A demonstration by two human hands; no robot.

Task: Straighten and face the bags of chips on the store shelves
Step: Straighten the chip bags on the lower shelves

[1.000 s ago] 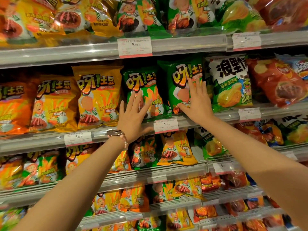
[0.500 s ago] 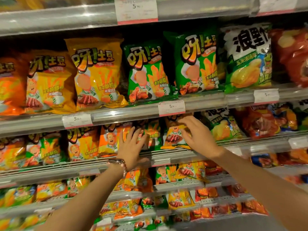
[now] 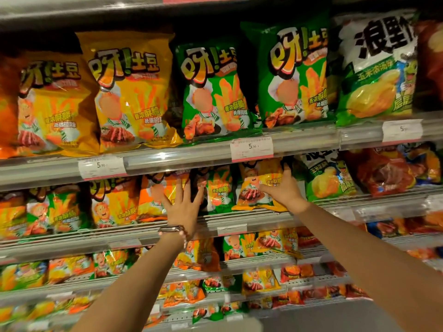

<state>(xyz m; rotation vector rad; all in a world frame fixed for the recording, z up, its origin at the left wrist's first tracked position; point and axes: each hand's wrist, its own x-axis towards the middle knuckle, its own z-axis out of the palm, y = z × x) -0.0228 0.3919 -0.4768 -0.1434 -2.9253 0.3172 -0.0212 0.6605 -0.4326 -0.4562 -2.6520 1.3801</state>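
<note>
Bags of chips fill every shelf, and the landmark is the price tag (image 3: 251,149) clipped to the shelf rail (image 3: 299,142) in the middle of the view. Above that tag stand the big ones, upright and face-out: green bag (image 3: 293,77) up and right of it, second green bag (image 3: 211,92) up and left, yellow bag (image 3: 129,92) further left, and another yellow bag (image 3: 52,109) at the far left. Well right of the tag, a white-and-green bag (image 3: 376,68) leans at the row's end.

Below the tag, the next shelf down carries smaller bags, and both arms reach up to it. Right below the tag sits a small yellow bag (image 3: 260,188), its bottom edge hanging over the shelf lip. The right hand (image 3: 285,190) is on it: thumb laid across the bag's front, fingers going up round its right edge, so it grips the bag. Just left of that is a small green bag (image 3: 220,190), upright. Further left and lower than the tag, the left hand (image 3: 184,204) is spread flat, fingers straight and fanned, pressing on the front of an orange bag (image 3: 158,195); its fingertips reach toward the dark gap beside the small green bag. A watch (image 3: 171,229) with a bead bracelet sits on that wrist, below the hand.

Right of the tag, on the same lower shelf, a small white-and-green bag (image 3: 328,178) stands beside the right hand. Lower shelves hold more small bags, blurred.
</note>
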